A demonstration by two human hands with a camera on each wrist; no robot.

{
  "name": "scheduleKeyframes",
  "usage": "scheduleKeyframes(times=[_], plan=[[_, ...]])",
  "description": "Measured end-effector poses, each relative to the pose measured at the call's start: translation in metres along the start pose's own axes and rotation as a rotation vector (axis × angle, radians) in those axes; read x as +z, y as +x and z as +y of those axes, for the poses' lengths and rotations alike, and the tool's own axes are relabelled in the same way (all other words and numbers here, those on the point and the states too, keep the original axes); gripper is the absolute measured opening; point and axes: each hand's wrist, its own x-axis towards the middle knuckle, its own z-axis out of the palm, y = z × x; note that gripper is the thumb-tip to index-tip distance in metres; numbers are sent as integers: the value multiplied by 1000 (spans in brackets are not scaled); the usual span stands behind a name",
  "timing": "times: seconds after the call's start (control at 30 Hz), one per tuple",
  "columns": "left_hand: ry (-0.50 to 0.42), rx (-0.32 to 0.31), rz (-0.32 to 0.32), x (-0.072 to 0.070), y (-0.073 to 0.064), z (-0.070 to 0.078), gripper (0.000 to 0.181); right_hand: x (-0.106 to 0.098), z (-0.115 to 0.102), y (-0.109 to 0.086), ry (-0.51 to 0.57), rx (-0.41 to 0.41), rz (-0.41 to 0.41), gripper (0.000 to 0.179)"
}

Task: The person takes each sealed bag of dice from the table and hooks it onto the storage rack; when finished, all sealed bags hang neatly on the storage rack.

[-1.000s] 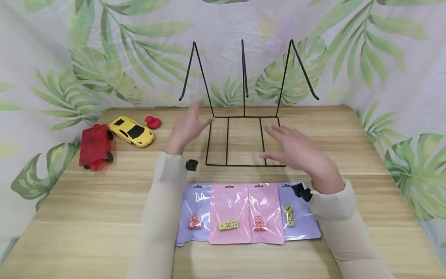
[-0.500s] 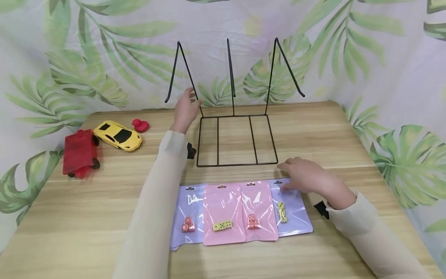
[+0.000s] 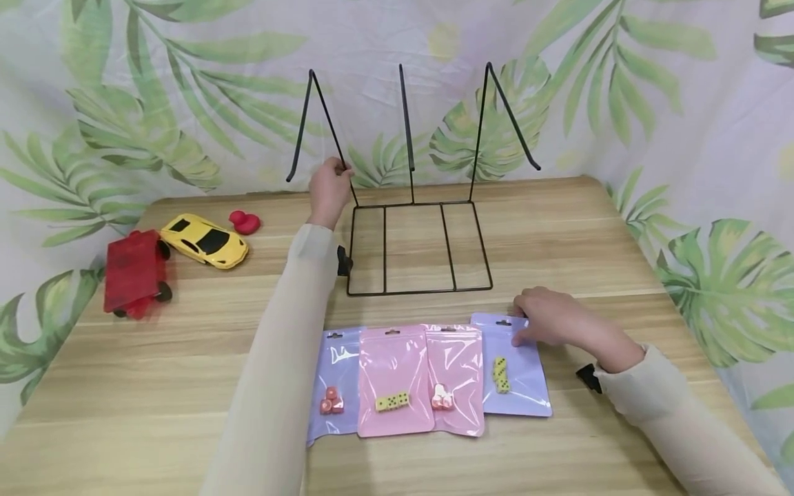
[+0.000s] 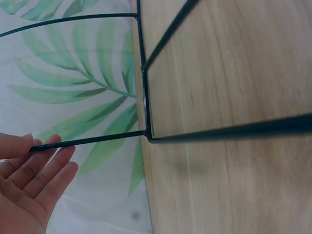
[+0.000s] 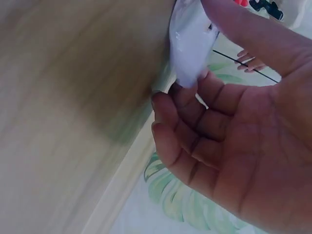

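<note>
Beside the rack [image 3: 412, 248], right hand [image 3: 548, 324] has seemingly pinched the purple bag [image 3: 511, 368].

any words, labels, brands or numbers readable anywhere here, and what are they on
No readable words, brands or numbers in any view.
Dice pips are the only marks: dots on the yellow dice in the pink plastic pouch, too small to count.
The yellow dice in the lilac plastic pouch that the right hand pinches show dots too, also too small.
The yellow toy car and red toy truck show no legible print.
</note>
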Motion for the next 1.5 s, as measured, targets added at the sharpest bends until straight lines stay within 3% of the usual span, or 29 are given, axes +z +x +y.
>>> scheduleKeyframes(times=[0.2, 0.33, 0.53, 0.7, 0.83, 0.93, 1.07, 1.17, 1.3, 1.5], plan=[[25, 19, -20, 4, 3, -2, 23, -10, 12, -13, 67, -37, 46, 12], [56, 53, -18, 8, 1, -5, 23, -23, 15, -25, 138, -82, 85, 8], [102, 89, -13, 12, 2, -11, 23, -46, 5, -45, 127, -156, 267, 6], [109, 106, -17, 13, 4, -13, 23, -66, -7, -61, 97, -245, 495, 16], [93, 118, -21, 14, 4, -15, 23, -81, -12, -62, 118, -358, 785, 21], [88, 130, -20, 13, 5, -18, 23, -89, -16, -56, 241, -445, 997, 18], [102, 145, -16, 11, 5, -22, 24, -100, -25, -47, 469, -471, 1181, 17], [130, 147, -22, 9, 6, -24, 25, -110, -28, -40, 584, -393, 1250, 16], [166, 152, -34, 11, 5, -23, 27, -118, -27, -32, 664, -303, 1264, 12], [189, 174, -23, 12, 1, -21, 27, -120, -25, -23, 703, -316, 1258, 12]])
